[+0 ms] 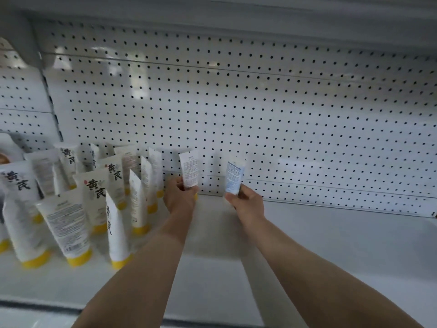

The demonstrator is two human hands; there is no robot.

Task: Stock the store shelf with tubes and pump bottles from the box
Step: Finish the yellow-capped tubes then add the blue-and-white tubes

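White pegboard (260, 110) backs the shelf (331, 245) we reach into. Our left hand (181, 197) grips a white tube (189, 168) and our right hand (247, 202) a bluish tube (234, 177), both upright at the far edge. Yellow-capped tubes (94, 197) crowd the left.

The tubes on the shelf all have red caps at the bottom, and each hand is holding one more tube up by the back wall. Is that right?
Not quite. The head view shows the standing tubes have yellow caps, not red. The rest holds: the left hand grips one tube and the right hand grips another tube, both near the pegboard back wall.
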